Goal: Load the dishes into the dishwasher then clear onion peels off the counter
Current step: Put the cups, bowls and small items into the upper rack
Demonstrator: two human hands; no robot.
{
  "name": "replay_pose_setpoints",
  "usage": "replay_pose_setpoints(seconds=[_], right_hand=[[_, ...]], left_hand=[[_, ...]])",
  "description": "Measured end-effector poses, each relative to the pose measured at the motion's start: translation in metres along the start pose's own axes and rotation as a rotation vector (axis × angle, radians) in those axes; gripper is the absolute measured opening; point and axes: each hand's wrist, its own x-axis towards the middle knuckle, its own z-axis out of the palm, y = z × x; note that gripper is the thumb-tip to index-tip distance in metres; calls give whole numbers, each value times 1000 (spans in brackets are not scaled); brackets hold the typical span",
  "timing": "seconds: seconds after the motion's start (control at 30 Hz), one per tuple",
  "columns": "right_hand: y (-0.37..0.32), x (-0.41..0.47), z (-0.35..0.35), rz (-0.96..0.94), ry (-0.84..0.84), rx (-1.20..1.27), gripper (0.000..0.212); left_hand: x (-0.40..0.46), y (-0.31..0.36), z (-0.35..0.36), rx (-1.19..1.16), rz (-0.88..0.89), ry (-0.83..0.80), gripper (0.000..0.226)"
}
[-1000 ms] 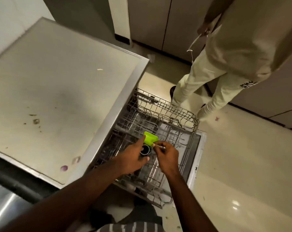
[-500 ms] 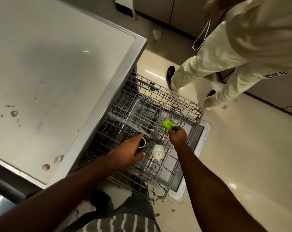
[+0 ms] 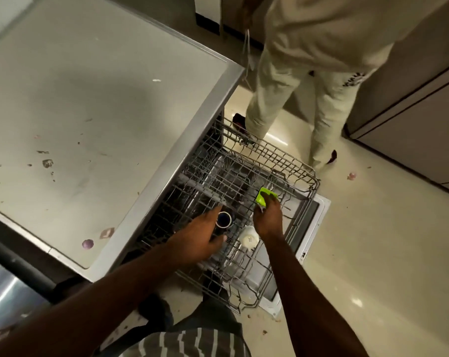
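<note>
Head cam, looking straight down: the grey wire dishwasher rack (image 3: 246, 191) is pulled all the way out over the open dishwasher door (image 3: 312, 228), right next to the pale metal-edged counter (image 3: 94, 104).

The left hand (image 3: 201, 237) is down in the rack, fingers curled round a white cup with a dark blue inside (image 3: 223, 219). The cup sits mouth-up near the middle of the rack and the index finger runs along its far rim. The right hand (image 3: 268, 219) is just beside it, pinching a bright green plastic piece (image 3: 264, 197) at its lower end. The green piece pokes up toward the far side of the rack. I can't tell if it's actually touching the wires or not.

Between the two wrists there's a small white cup turned upside down (image 3: 248, 240), base facing up, sitting on the rack.

On the counter, a purple onion peel scrap (image 3: 87, 244) lies near the front edge, with another pale scrap (image 3: 107, 232) just beside it and some brown flecks (image 3: 47, 163) further back.

A second person in cream trousers (image 3: 282, 94) stands on the shiny floor (image 3: 372, 253) past the rack, by the grey cabinets (image 3: 411, 119).
</note>
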Motion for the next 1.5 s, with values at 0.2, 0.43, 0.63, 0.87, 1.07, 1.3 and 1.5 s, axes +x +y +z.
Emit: replay_pose_setpoints(seconds=[0.2, 0.43, 0.63, 0.87, 1.07, 1.3, 1.5], right_hand=[[-51, -66, 4, -265, -46, -34, 56], [-120, -137, 14, -578, -88, 55, 51], [-195, -204, 45, -859, -167, 89, 48], [-251, -286, 118, -1095, -359, 27, 41], [-274, -347, 186, -1162, -519, -29, 41], [-299, -407, 237, -1065, -663, 3, 39], [-301, -431, 252, -1067, -669, -33, 40]], left_hand=[[-29, 4, -4, -47, 11, 123, 89], [-104, -24, -17, -124, 101, 423, 82], [-196, -80, -27, -337, 72, 717, 74], [-308, -164, -15, -551, -41, 969, 73], [-383, -233, 8, -621, -139, 1176, 67], [-444, -299, 14, -291, -328, 1269, 47], [-454, -338, -4, 116, -459, 1093, 44]])
